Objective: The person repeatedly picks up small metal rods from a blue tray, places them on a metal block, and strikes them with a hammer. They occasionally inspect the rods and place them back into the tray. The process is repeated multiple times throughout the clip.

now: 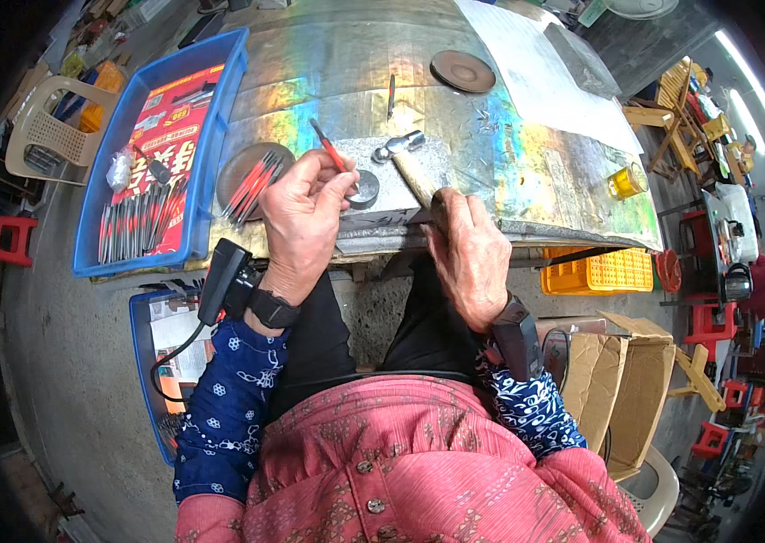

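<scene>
A slim red-and-black tool [332, 147] with a dark pointed tip is pinched in my left hand [304, 213], tilted over the table's near edge; its exact kind I cannot make out. My right hand [470, 253] is closed round the wooden handle of a hammer [415, 177], whose metal head lies over a pale speckled slab [441, 163]. On that slab, beside my left fingertips, sits a small round metal block [364, 191]. Several similar red-and-black tools [253, 185] rest in a round brown dish [236, 167] left of my left hand. Another slim dark piece [391, 95] lies beyond the hammer.
A blue tray [236, 86] at the left holds more red-and-black tools on red printed card. Farther back are a brown round dish [464, 71] and white sheets [541, 81]. A yellow jar [627, 182] stands at the right edge, above a yellow crate [599, 271] and cardboard box [622, 385].
</scene>
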Motion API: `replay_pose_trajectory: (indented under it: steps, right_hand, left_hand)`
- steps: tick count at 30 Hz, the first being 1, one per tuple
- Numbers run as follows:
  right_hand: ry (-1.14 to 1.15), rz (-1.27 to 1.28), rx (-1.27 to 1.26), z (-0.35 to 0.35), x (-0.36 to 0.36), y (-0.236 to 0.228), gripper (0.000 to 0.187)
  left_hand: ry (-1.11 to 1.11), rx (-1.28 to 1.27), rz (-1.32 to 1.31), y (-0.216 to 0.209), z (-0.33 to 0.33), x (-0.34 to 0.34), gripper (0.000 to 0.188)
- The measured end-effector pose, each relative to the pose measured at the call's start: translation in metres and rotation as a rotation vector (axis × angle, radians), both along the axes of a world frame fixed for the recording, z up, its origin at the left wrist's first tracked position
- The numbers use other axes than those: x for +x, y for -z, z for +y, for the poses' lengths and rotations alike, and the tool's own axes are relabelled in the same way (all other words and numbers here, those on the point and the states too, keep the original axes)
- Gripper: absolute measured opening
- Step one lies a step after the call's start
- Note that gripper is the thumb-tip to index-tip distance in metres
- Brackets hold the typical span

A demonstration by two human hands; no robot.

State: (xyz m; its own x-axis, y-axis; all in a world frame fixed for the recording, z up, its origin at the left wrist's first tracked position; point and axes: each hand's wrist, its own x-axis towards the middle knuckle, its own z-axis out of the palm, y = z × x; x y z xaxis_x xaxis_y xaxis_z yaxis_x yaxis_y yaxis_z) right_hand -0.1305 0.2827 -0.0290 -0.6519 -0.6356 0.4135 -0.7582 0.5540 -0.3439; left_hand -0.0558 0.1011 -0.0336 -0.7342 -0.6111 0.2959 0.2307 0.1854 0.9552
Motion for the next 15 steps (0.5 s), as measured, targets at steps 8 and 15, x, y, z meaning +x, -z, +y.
replay_pose_trajectory:
  steps: [8,15]
  right_hand:
    - [0.096,0.209,0.080,-0.009,-0.006,0.003,0.032]
    - [-0.094,-0.149,-0.439,0.018,0.000,-0.067,0.024]
  left_hand:
    - [-0.109,-0.449,0.015,-0.005,0.006,0.002,0.014]
    - [-0.152,-0.493,-0.028,-0.003,0.008,0.001,0.012]
